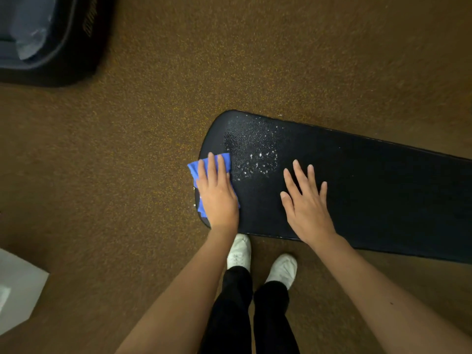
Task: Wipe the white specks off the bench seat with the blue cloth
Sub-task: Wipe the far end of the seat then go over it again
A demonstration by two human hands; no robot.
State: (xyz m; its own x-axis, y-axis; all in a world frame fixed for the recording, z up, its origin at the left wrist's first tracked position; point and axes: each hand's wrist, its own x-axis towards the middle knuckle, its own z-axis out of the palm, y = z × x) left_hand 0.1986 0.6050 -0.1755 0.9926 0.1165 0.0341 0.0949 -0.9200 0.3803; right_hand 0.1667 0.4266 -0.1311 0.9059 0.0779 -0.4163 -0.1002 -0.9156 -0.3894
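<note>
Brown speckled carpet [127,149] covers the floor, a short flecked pile running under everything. Across it lies the bench [370,187], a long black padded seat with a rounded end and a pebbled, slightly glossy skin like vinyl. A dark bin [51,39] with a pale liner sits on the floor at upper left, well apart from the bench, and a white block [18,284] shows at the lower left edge.

Both hands lie flat on the seat. The right hand [306,200] rests with its fingers straight and spread, holding nothing, apparently steadying the bench. The left hand [217,192] presses straight fingers down on the blue cloth [195,172], a soft folded rag at the seat's rounded end, with one edge hanging past the rim.

White specks [258,159] scatter between the hands, just beside the cloth, thickest near the middle of the seat and thinning toward its far edge.

The wipe looks barely begun, since the specks remain plentiful. The next move likely calls for a firm, flat sweep of the cloth across the patch, with enough pressure to lift grit out of the textured grain.
</note>
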